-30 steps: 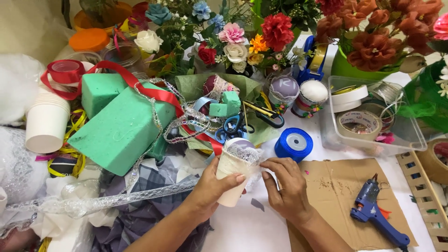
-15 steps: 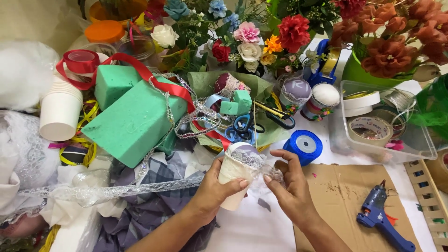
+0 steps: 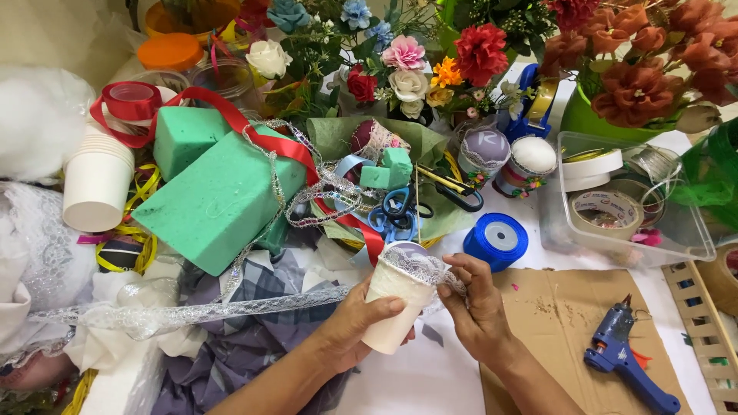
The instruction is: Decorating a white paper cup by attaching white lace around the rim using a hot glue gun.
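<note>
Head view: a white paper cup (image 3: 393, 307) is held just above the tabletop (image 3: 430, 376), clamped in the left hand (image 3: 355, 323), whose fingers are wrapped around the lower half of its wall. The right hand (image 3: 478, 307) is closed in a pinch on the white lace trim (image 3: 419, 265) that is laid around the cup's rim, with the fingertips pressed against the right side of the cup. The two hands are thus brought together on the one cup, left of the brown cardboard sheet (image 3: 569, 323).

Compared with a second ago, the cup has been kept in nearly the same place between the hands, and the right hand's fingers have been shifted a little along the rim, so that more of the lace now appears seated against the paper. From this it is judged that the banding of the rim is well advanced, though the far side of the cup cannot be seen.

The cup's long axis is tilted: the open mouth is pointed up and away from the person, slightly to the right, toward the blue ribbon spool (image 3: 496, 240), and the base is turned down toward the person. A loose tail of lace (image 3: 192, 311) is stretched away to the left of the left hand. A blue glue gun (image 3: 624, 357) lies to the right of the right hand, well apart from it.
</note>
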